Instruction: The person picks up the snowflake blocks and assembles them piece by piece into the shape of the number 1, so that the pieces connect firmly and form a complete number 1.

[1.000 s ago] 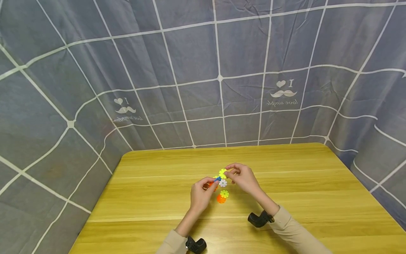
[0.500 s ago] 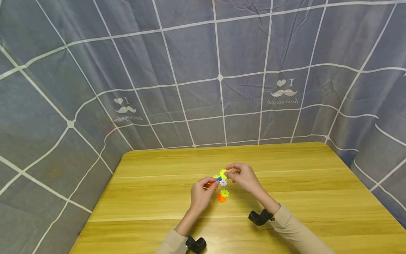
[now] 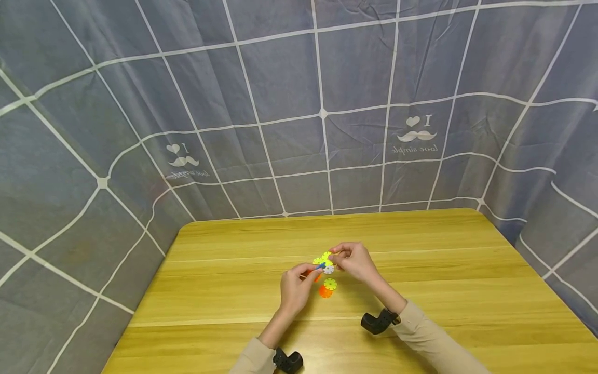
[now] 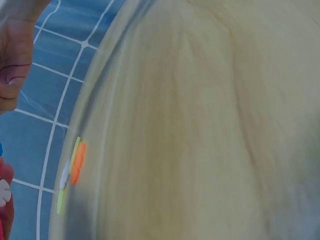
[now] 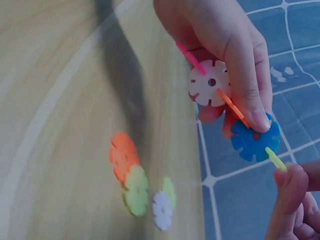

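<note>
My left hand (image 3: 294,291) pinches a blue notched plastic disc (image 5: 248,142) between thumb and finger. Joined to the blue disc is an orange disc (image 5: 232,106), seen edge-on, which links to a whitish disc (image 5: 200,89) and then a pink disc (image 5: 189,56). With thumb and fingertip, my right hand (image 3: 357,262) pinches a yellow disc (image 5: 276,159). Its edge meets the rim of the blue disc, in the right wrist view. Both hands are raised over the table, close together. Only part of the left hand and chain shows in the left wrist view.
On the wooden table (image 3: 224,291) lie an orange disc (image 5: 121,155) and a yellow-green disc (image 5: 136,192), overlapping. Beside them a white disc (image 5: 161,212) overlaps another yellow-green disc (image 5: 171,189). A grey curtain with white lines (image 3: 280,150) hangs behind the table.
My right hand has brought the yellow disc slightly down and left, up against the blue disc. The left hand stays nearly in place, with the blue disc turned more edge-on.
</note>
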Demonstrator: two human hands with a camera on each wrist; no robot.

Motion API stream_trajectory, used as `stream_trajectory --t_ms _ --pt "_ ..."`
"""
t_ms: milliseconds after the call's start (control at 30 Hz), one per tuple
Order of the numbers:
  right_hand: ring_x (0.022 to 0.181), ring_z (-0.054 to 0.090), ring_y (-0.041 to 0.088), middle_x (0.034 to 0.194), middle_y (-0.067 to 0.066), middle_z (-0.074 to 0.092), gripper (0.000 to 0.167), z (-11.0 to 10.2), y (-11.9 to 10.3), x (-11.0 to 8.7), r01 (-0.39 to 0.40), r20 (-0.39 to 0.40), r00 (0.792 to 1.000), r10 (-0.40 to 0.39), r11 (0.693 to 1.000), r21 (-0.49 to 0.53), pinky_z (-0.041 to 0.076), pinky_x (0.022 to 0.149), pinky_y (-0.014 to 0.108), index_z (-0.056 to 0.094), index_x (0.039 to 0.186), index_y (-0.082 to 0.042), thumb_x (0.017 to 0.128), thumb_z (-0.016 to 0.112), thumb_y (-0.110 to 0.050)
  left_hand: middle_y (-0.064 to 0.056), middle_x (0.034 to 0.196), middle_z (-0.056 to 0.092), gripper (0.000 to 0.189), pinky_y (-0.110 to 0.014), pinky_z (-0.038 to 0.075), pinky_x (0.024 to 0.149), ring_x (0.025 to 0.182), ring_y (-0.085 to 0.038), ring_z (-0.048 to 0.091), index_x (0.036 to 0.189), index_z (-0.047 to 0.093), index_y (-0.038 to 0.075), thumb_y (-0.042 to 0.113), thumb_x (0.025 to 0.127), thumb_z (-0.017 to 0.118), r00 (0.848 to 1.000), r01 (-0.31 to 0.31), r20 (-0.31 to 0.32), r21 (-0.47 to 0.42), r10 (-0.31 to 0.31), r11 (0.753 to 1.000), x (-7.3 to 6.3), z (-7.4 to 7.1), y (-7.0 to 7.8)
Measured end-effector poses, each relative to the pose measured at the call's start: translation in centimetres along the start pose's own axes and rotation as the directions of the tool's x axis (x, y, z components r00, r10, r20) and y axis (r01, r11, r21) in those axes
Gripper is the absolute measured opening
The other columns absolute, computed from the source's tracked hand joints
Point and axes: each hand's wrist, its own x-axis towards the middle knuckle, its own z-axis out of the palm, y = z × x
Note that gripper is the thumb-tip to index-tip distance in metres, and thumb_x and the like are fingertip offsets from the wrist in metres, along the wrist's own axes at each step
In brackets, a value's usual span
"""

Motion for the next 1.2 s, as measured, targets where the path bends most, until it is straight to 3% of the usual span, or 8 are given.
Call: stream_trajectory --t_ms 100,300,567,700,900,1200 --pt "0.052 0.059 0.016 0.066 0.012 0.066 0.012 0.5 0.5 0.1 -0.028 -0.005 1.0 0.028 0.999 0.021 0.055 0.056 0.036 0.069 0.093 0.006 0.084 0.068 -0.002 -0.004 0.079 0.074 0.011 -0.017 0.048 0.056 0.067 -0.007 0.064 0.085 0.076 0.009 0.019 0.085 0.073 1.0 -0.008 -0.007 0.041 0.008 0.999 -0.1 -0.2 -0.4" --pt "0.053 0.059 0.017 0.065 0.014 0.066 0.015 1.2 1.0 0.0 -0.058 -0.011 0.998 0.059 0.997 0.057 0.051 0.052 0.028 0.068 0.096 0.008 0.084 0.067 -0.002 -0.002 0.075 0.074 0.013 -0.016 0.046 0.053 0.064 -0.005 0.062 0.083 0.077 0.01 0.022 0.084 0.074 0.999 -0.013 -0.034 0.059 0.015 0.998 -0.3 -0.2 -0.8" --pt "0.054 0.059 0.014 0.069 0.012 0.068 0.017 0.8 0.9 0.0 -0.067 -0.037 0.997 0.072 0.991 0.114 0.053 0.054 0.028 0.067 0.098 0.009 0.085 0.066 -0.002 -0.004 0.076 0.074 0.013 -0.017 0.05 0.055 0.063 -0.01 0.066 0.083 0.076 0.007 0.02 0.083 0.075 0.992 -0.11 -0.045 0.096 0.114 0.989 0.2 0.1 -0.1" --pt "0.055 0.061 0.012 0.073 0.015 0.07 0.021 0.5 0.8 0.1 -0.057 0.003 0.998 0.057 0.989 0.136 0.056 0.057 0.029 0.066 0.101 0.011 0.086 0.067 -0.003 -0.005 0.077 0.074 0.012 -0.017 0.049 0.056 0.063 -0.007 0.064 0.084 0.076 0.007 0.018 0.084 0.073 0.998 -0.062 -0.03 0.055 0.063 0.997 0.4 0.0 0.1" --pt "0.056 0.058 0.008 0.079 0.017 0.072 0.027 0.1 0.7 0.1 -0.086 0.019 0.996 0.084 0.981 0.175 0.054 0.057 0.024 0.065 0.105 0.01 0.086 0.068 -0.009 -0.013 0.082 0.073 0.016 -0.016 0.048 0.056 0.064 -0.008 0.063 0.094 0.072 0.003 0.018 0.09 0.068 0.998 0.022 0.053 -0.067 -0.019 0.998 0.6 -0.2 0.5" --pt "0.058 0.057 0.008 0.088 0.017 0.072 0.033 -0.4 0.8 0.1 -0.132 0.072 0.99 0.121 0.976 0.171 0.05 0.056 0.019 0.063 0.113 0.006 0.09 0.066 -0.016 -0.019 0.091 0.07 0.02 -0.013 0.043 0.057 0.071 -0.03 0.066 0.109 0.065 0.003 0.011 0.092 0.065 0.987 0.125 0.116 -0.12 -0.111 0.985 0.7 -0.2 1.2"
